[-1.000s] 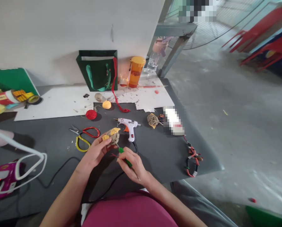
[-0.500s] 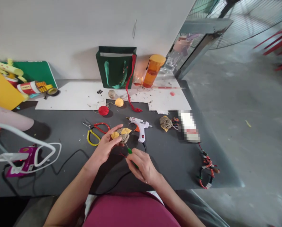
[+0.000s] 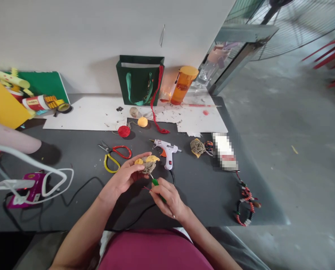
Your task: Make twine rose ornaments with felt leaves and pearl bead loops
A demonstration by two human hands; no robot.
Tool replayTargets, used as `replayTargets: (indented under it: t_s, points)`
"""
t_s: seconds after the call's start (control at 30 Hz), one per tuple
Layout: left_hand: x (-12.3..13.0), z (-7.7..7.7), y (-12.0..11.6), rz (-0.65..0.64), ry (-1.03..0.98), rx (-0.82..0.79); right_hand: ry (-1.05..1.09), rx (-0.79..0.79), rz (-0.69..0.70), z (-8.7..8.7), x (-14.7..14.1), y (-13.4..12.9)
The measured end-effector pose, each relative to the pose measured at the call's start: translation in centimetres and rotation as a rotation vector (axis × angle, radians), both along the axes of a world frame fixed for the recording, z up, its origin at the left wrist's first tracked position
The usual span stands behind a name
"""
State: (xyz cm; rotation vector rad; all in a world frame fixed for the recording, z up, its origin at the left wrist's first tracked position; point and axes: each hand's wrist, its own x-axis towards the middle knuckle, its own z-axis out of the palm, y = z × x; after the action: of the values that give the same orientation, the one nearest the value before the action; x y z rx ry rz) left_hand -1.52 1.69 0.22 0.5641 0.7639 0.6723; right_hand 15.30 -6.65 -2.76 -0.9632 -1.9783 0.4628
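My left hand (image 3: 125,178) holds a beige crocheted flower with yellow leaves (image 3: 149,167), my right hand (image 3: 167,197) a slim green-handled metal tool (image 3: 155,182), over the dark grey counter (image 3: 203,191).
Working from the left of my head feed, I see a purple power box with white cables (image 3: 39,181), then metal scissors with one red and one yellow handle (image 3: 108,150), lying spread beside my left wrist. My left grip is closed lightly on the flower, thumb in front. My right grip is wrapped tight round the tool; its thin shaft reaches the flower's lower edge, but I can't tell whether the tip is inside. Just beyond lies a white glue gun with an orange trigger (image 3: 167,153), then a second beige crocheted flower (image 3: 197,147), and farthest right a red-and-black beaded bracelet (image 3: 245,210).
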Motion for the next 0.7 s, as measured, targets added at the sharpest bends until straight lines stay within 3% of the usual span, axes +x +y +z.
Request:
replayTargets:
  t_s: [0.17,0.5,0.7]
  points:
    - [0.6,0.3,-0.5,0.112,0.131,0.170,-0.006,-0.071,-0.024,0.6,0.1,-0.2]
    - [1.0,0.1,-0.8,0.178,0.181,0.210,-0.039,-0.035,-0.043,1.3,0.1,-0.3]
    - [1.0,0.3,-0.8,0.148,0.235,0.229,-0.189,0.019,-0.103,1.3,-0.4,-0.1]
